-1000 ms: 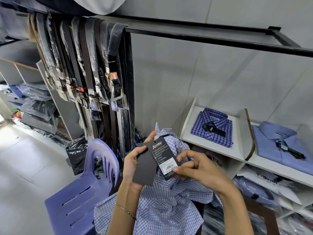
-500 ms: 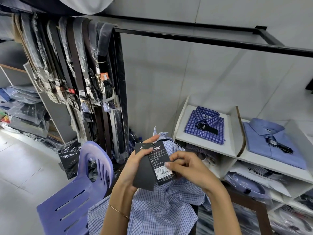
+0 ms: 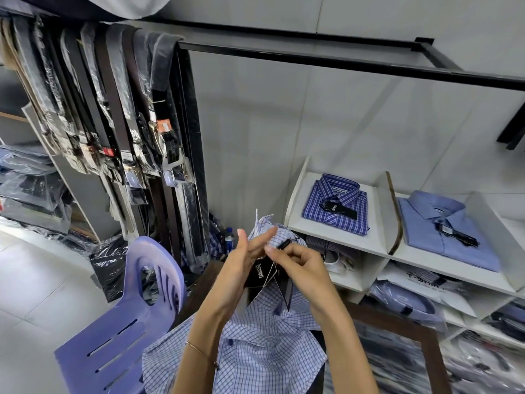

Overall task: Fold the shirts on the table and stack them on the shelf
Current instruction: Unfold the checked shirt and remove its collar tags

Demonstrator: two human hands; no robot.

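The pale checked shirt lies rumpled on the dark surface, collar lifted toward the white shelf. The right hand pinches the black tag; the left hand steadies it, fingers straight. A purple chair stands alongside.

Plain grey wall, pale tiled floor, black metal rail, purple plastic chair, belts hanging left.

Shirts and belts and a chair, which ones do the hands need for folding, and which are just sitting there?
For the job: checked shirt, its black tag, left hand, right hand, white shelf.

Just there: purple chair, hanging belts, black rail.
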